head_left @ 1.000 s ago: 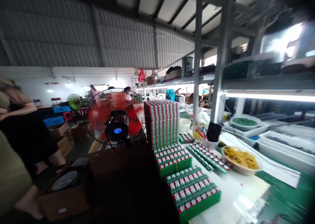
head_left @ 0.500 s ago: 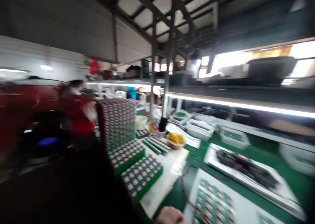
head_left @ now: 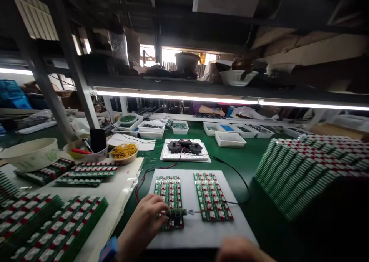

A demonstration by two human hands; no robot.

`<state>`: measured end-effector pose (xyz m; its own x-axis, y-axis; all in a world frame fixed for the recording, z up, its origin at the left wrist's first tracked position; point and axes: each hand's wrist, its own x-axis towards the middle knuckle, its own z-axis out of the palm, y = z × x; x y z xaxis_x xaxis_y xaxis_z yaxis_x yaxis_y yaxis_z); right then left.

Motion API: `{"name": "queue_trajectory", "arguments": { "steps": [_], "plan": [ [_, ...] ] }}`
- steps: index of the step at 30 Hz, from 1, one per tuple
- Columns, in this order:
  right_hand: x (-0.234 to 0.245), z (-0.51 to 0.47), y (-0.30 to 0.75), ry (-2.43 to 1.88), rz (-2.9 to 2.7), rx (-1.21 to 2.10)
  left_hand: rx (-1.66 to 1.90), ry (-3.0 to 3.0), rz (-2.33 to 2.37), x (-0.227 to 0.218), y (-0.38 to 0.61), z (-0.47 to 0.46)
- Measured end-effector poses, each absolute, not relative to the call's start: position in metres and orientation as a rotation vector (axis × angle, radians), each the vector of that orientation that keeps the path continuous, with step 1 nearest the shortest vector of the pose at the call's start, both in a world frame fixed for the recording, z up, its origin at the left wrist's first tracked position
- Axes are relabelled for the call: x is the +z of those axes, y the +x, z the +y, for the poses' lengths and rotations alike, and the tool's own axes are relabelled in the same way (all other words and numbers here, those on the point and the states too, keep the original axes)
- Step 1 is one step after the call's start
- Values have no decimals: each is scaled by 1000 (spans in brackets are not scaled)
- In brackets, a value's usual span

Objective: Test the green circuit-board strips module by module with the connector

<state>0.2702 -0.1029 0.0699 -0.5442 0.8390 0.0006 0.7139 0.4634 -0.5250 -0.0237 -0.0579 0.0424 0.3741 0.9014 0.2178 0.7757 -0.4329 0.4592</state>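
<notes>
My left hand (head_left: pixel 148 218) pinches the end of a small narrow circuit board (head_left: pixel 177 212) between thumb and fingers. It is over the lower part of the left circuit board panel (head_left: pixel 168 189), which carries rows of red and white components. A small white connector (head_left: pixel 190 212) with thin wires sits at the board's right end; whether it is fully plugged in I cannot tell. Beside it lies a second circuit board panel (head_left: pixel 211 196), also on the white mat (head_left: pixel 188 235). My right hand (head_left: pixel 242 250) is smeared by motion at the bottom edge, and its fingers are not clear.
Stacked panels stand left (head_left: pixel 66 227) and right (head_left: pixel 296 173). A black device with two round parts (head_left: pixel 184 146) rests behind the mat, its cables looping to both sides. Behind are parts trays (head_left: pixel 151 129), and a bowl of yellow rubber bands (head_left: pixel 124 152). Another person's arm (head_left: pixel 206 109) shows across the bench.
My view has swung right, from the aisle and tall panel stack to the white mat. My left hand now shows with the narrow board; the earlier frame had only a blurred hand at the bottom.
</notes>
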Motion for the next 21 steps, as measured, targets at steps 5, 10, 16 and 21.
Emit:
{"name": "queue_trajectory", "arguments": {
  "steps": [5, 10, 16, 21],
  "plan": [
    [65, -43, 222, -1275, -2398, 614, 446, 2259, 1525, 39, -10, -49],
    [45, -22, 197, -1332, -2566, 565, 505, 2291, 1560, 22, -9, -51],
    [18, -15, 199, -1390, -2475, 663, 487, 2351, 1585, 17, 1, -45],
    [16, -12, 205, -1385, -2333, 837, 484, 2310, 1554, 13, 5, -43]
  ]
}}
